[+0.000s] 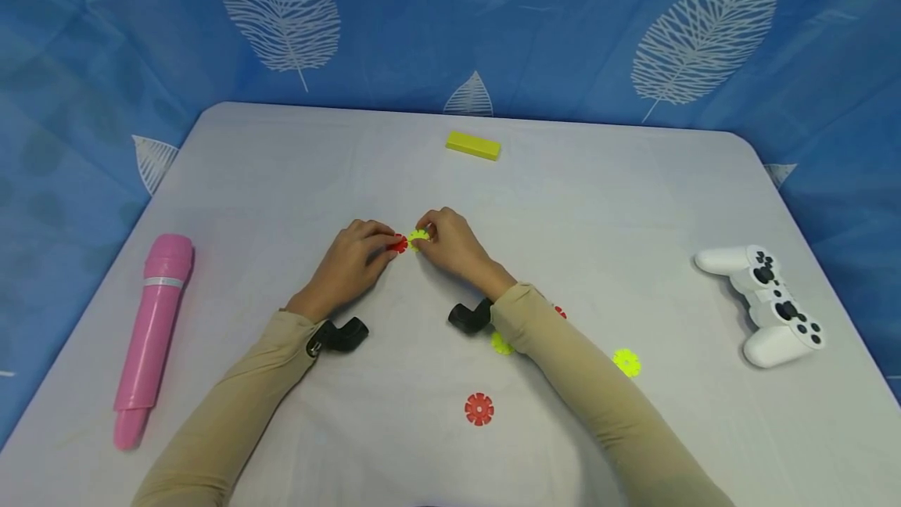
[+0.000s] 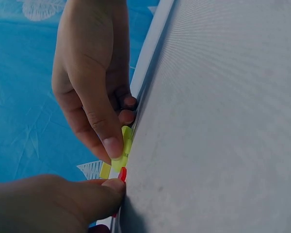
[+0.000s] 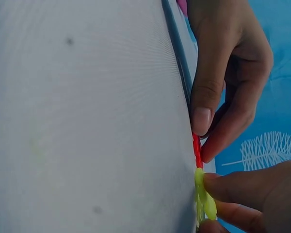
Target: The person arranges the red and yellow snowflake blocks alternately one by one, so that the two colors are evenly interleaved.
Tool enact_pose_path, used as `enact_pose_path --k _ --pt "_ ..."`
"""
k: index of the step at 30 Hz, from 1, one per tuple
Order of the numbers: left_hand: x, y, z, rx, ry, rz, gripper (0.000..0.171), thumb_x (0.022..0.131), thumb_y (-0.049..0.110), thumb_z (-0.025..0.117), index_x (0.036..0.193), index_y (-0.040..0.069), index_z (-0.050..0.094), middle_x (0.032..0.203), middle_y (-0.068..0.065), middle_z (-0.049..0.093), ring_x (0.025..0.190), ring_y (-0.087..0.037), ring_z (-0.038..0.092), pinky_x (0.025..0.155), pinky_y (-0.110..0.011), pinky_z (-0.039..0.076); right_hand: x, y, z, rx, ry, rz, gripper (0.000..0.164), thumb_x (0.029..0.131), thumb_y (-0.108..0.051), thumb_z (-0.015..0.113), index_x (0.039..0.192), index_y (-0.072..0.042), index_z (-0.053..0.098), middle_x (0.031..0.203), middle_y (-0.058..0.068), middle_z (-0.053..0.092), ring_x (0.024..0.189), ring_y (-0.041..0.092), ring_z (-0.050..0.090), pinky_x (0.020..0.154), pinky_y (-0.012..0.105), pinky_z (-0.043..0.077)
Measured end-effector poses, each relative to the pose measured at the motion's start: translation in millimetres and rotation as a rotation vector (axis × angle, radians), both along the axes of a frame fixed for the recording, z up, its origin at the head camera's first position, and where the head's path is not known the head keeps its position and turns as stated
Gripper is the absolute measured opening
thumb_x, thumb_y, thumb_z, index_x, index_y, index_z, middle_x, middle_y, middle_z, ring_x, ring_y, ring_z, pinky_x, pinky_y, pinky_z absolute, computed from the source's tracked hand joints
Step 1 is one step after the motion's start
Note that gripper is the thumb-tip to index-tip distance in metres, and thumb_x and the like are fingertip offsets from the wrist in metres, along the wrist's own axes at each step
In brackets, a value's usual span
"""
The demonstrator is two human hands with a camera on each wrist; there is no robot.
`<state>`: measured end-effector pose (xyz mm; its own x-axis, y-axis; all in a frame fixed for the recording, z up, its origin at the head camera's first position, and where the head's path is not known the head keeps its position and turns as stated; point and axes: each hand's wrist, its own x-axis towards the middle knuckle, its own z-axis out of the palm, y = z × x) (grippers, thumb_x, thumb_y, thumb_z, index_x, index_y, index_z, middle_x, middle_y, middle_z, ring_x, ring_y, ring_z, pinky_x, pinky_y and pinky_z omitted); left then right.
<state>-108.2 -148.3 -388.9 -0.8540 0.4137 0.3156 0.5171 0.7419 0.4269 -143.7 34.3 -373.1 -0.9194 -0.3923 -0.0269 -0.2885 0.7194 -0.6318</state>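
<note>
My left hand pinches a red notched disc between thumb and fingers. Facing it, my right hand pinches a yellow-green notched disc. The two discs meet edge to edge near the middle of the table; whether their slots interlock cannot be told. In the left wrist view the yellow-green disc stands just above the red disc, and fingertips hide part of each. From the right wrist, the red disc touches the yellow-green disc end to end.
Loose discs lie nearer me: red, yellow-green, another yellow-green and a red one partly behind my right sleeve. A yellow block lies at the back, a pink microphone left, a white game controller right.
</note>
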Motion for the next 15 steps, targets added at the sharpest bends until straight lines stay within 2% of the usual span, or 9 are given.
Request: enact_pose_path --k 8,15 --pt "0.2 -0.1 1.1 0.003 0.006 0.0 0.021 0.083 0.012 0.064 0.103 0.006 0.069 0.104 -0.008 0.063 0.094 -0.025 0.053 0.077 -0.04 0.043 6.2 -2.3 0.9 0.105 0.03 -0.033 0.027 0.085 -0.024 0.063 0.104 -0.005 0.063 0.096 0.012 0.053 0.084 0.021 0.052 0.075 0.032 0.045" --pt "1.3 0.3 1.8 -0.01 0.011 -0.006 0.021 0.083 0.011 0.064 0.103 0.006 0.069 0.104 -0.009 0.063 0.094 -0.026 0.054 0.077 -0.04 0.043 8.9 0.0 0.1 0.088 0.046 -0.023 0.026 0.084 -0.023 0.062 0.105 -0.007 0.063 0.095 0.011 0.054 0.087 0.022 0.053 0.076 0.032 0.045"
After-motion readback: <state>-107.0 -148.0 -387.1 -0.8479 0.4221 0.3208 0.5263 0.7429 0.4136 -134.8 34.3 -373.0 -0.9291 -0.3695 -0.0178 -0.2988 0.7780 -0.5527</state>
